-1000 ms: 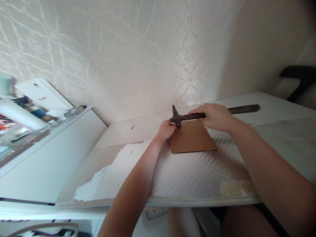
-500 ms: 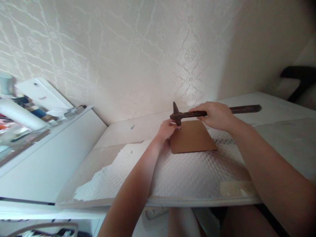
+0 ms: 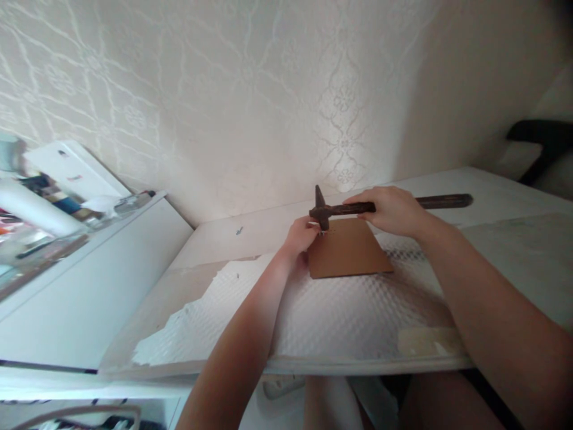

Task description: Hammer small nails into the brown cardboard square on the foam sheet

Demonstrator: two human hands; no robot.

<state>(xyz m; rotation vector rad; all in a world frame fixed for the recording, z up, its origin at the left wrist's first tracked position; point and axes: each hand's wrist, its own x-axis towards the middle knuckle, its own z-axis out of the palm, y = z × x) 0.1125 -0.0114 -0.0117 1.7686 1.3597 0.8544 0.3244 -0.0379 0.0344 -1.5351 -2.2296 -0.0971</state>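
Note:
My right hand (image 3: 394,210) is wrapped round the dark handle of a rusty hammer (image 3: 436,202), close behind its head. The hammer head (image 3: 320,212) hangs just above the far left corner of a brown board (image 3: 349,254) lying on the white table (image 3: 277,334). My left hand (image 3: 301,236) rests at that same corner, fingers pinched together under the hammer head on something too small to name. The handle runs out to the right, level with the table.
A patterned wall (image 3: 250,101) rises right behind the table. A white cabinet (image 3: 89,280) with cluttered items on top stands at the left. A dark chair back (image 3: 541,140) shows at the far right. My legs are below the table's front edge.
The hammer head rose a little off the board's corner between the first frame and now. Both hands have stayed in place.

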